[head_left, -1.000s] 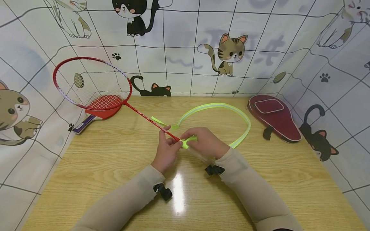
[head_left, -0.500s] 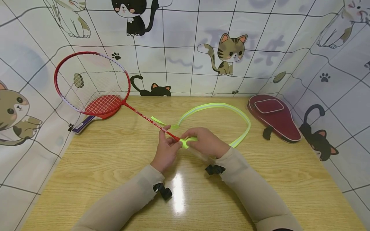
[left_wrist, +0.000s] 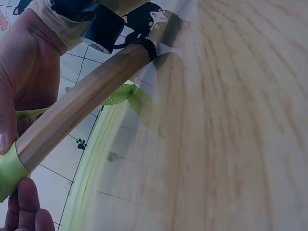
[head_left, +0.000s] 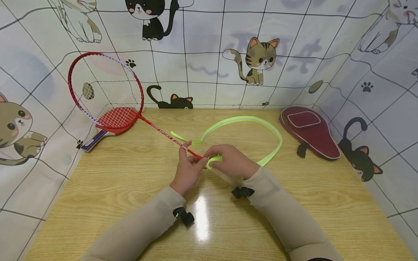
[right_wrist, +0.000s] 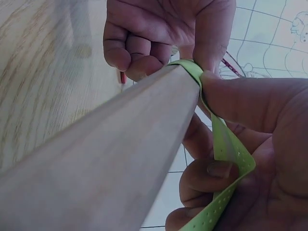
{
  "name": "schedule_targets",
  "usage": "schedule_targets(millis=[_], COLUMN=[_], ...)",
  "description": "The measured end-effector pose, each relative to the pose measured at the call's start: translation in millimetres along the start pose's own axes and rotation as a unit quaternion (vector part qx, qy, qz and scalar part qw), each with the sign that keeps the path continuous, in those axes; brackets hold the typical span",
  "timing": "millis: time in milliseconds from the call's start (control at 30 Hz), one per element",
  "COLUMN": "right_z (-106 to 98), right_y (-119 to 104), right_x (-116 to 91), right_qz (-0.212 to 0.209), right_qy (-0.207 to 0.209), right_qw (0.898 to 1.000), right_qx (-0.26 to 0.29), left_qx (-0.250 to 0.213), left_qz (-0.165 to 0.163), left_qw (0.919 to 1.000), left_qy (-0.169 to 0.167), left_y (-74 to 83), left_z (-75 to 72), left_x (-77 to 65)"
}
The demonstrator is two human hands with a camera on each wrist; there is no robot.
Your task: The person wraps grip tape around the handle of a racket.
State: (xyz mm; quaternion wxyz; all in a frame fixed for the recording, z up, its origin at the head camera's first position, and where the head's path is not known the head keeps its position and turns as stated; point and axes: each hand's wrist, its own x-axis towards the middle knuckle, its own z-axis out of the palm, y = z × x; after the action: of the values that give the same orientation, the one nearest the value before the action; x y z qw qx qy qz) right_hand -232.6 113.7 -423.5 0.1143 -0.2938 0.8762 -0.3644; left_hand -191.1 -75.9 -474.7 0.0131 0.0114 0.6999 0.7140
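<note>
head — left hand [head_left: 187, 174] holds racket [head_left: 164, 133] — right hand [head_left: 233, 162] pinches tape [head_left: 245, 119]

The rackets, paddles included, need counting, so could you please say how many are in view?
2: the badminton racket, held in the left hand, and the table-tennis paddle, lying at the table's back left, partly behind the racket. Another could be hidden in the red case.

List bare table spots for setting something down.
Free: the table left of the left sleeve, and between the right sleeve and the maroon paddle case; small patch inside the tape's loop. Crowded: the centre, where the left hand and right hand hold the badminton racket and neon overgrip tape; back left, by the table tennis paddle.
</note>
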Motion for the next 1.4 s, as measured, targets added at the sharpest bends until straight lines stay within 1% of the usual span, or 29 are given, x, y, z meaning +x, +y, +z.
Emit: schedule_targets(millis=[267,567,700,867,1033,1167,1300,1400], right_z=[-3.5,-4.2,-3.8,-4.5,-4.5,-3.5,-3.0,-1.2], right_y=[2.4,3.3,2.9,0.3,-1.6,-0.8,0.4,3.5], right_x=[0.1,0.9,0.4,-1.2,-1.6,-1.1,-1.0,0.6], right_qz=[-0.001,0.005,0.010,0.012,0.014,0.018,0.019,0.009], right_qy=[-0.004,-0.006,-0.014,-0.027,-0.029,-0.027,-0.020,-0.020], right_qw=[1.000,1.000,0.999,0.999,0.999,0.999,0.999,0.999], right_qx=[0.015,0.025,0.035,0.033,0.028,0.035,0.043,0.044], left_qx=[-0.001,-0.008,-0.012,-0.012,-0.014,-0.014,-0.005,0.008], left_qz=[-0.004,-0.008,-0.014,-0.019,-0.018,-0.017,-0.016,-0.014], left_qw=[1.0000,0.9999,0.9998,0.9997,0.9997,0.9997,0.9998,0.9999], left_qy=[-0.006,-0.002,0.000,-0.003,-0.006,-0.009,-0.008,-0.005], left_y=[0.9,1.1,2.2,2.4,0.6,0.0,0.1,0.9], left_z=[-0.6,-1.2,-0.7,-1.7,-2.5,-2.8,-3.2,-3.9], left_x=[0.6,1.9,1.2,1.7,2.6,2.8,2.5,2.2])
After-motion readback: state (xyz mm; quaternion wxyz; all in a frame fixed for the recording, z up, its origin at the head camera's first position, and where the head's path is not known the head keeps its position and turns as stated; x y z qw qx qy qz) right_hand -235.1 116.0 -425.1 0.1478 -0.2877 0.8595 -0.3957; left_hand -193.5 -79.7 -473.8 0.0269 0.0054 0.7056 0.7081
